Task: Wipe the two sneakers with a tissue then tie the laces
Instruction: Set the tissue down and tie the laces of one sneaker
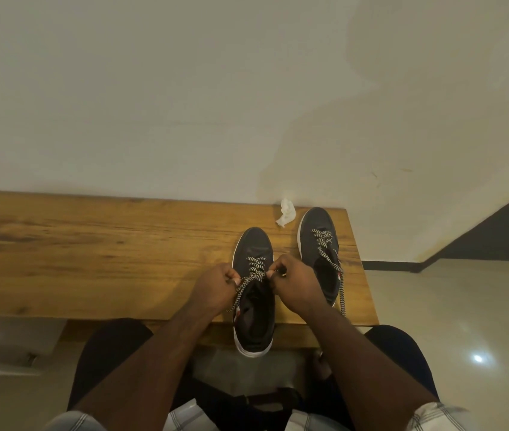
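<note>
Two dark sneakers with white soles and black-and-white laces stand on a wooden table (91, 244). The near sneaker (254, 247) has its heel over the table's front edge. My left hand (214, 286) pinches one strand of its lace (254, 269), and my right hand (295, 283) pinches the other strand, over the tongue. The far sneaker (317, 231) stands to the right, its lace (342, 290) loose and trailing down toward the front edge. A crumpled white tissue (287, 212) lies by the wall, behind the shoes.
A plain pale wall (184, 104) rises directly behind the table. The table's right edge is just past the far sneaker, with tiled floor (449, 306) beyond. My knees sit under the front edge. A pale box-like object (7, 343) lies low at the left.
</note>
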